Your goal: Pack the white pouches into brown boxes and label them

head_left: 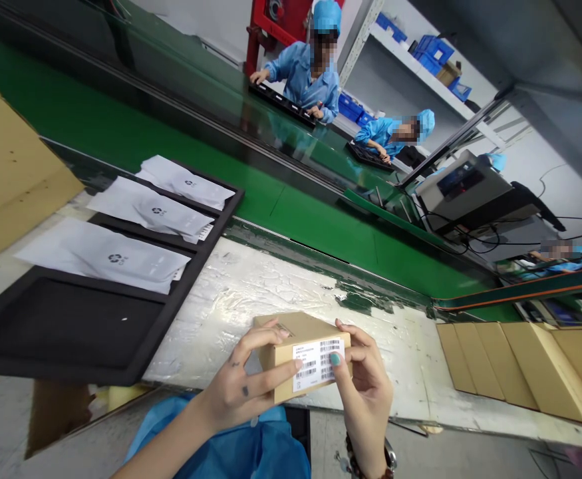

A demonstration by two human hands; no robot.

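Note:
A small brown cardboard box (303, 324) is held above the front of the workbench, its end with a white barcode label (319, 366) facing me. My left hand (243, 379) grips the box's left side, with a fingertip on the label's edge. On the right side, my right hand (365, 376) holds the box, its thumb lying on the label and its fingers round the far corner. The underside of the box is hidden from view. To the left lies a black foam tray (171, 319) carrying white printed sleeves (116, 256); its nearest compartment holds no sleeve.
Beyond the bench runs a green conveyor belt (291, 216). Several brown cartons (525, 362) stand in a row at right, and a large cardboard piece (11, 166) at left. Across the belt, people in blue work at black trays (283, 103). A grey machine (463, 186) stands at right.

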